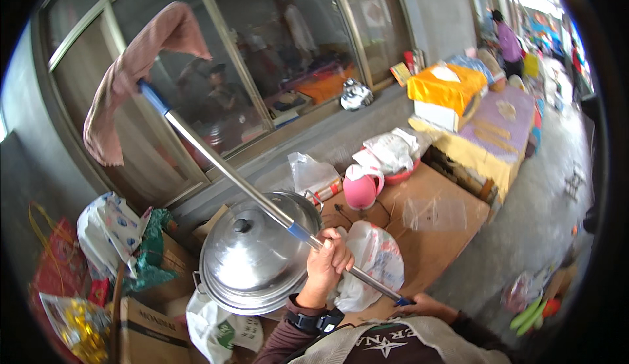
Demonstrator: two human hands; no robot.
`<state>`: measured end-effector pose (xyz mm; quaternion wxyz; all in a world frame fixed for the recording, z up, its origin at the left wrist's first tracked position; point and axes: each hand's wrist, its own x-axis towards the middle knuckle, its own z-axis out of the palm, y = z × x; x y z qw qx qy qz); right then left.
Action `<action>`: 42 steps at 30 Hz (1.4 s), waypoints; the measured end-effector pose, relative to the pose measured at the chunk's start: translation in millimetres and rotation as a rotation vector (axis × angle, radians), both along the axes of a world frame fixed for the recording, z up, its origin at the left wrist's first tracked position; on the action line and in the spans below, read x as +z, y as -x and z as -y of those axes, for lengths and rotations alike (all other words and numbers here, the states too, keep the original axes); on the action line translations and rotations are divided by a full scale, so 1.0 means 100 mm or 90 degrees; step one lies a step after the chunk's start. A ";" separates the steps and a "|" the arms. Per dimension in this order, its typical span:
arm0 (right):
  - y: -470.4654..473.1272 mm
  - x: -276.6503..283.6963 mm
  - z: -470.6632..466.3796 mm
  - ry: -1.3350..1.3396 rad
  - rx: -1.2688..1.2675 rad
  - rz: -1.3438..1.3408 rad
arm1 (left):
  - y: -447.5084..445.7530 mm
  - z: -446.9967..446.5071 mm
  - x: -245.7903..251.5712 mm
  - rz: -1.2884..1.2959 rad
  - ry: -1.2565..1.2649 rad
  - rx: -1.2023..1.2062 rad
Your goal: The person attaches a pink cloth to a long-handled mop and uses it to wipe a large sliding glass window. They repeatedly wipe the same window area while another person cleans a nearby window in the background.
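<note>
My left hand (329, 256), with a black band on its wrist, grips the middle-lower part of a metal pole (226, 170) with blue plastic sections. Lower right, my right hand (428, 307) closes round the pole's blue bottom end. At the raised far end a pink cloth (127, 76) is draped over the head, in front of a sliding glass window (196, 64); the cloth hides the head. Whether the cloth touches the glass I cannot tell. Beneath the pole stands a large steel steamer pot (253, 261) with a domed lid.
A brown table (444, 182) holds a pink electric kettle (361, 189) and plastic bags (371, 261). Bags and a cardboard box (152, 332) crowd the lower left. A yellow-covered box (444, 89) stands at right. Green vegetables (528, 317) lie on the floor. A person (508, 39) stands farther off.
</note>
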<state>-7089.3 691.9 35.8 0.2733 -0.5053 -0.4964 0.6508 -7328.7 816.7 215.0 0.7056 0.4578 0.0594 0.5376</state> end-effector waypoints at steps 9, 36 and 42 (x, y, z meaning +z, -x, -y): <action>-1.82 0.15 -0.23 -0.334 -0.204 0.064 | -2.29 -0.30 -0.18 -0.046 -0.061 -0.182; -4.63 0.23 1.45 -0.022 -0.975 0.187 | -8.17 -0.42 -0.84 -0.223 -0.075 -0.944; -4.88 0.01 1.56 -0.002 -1.042 0.063 | -9.54 -0.42 -0.73 -0.236 -0.035 -0.875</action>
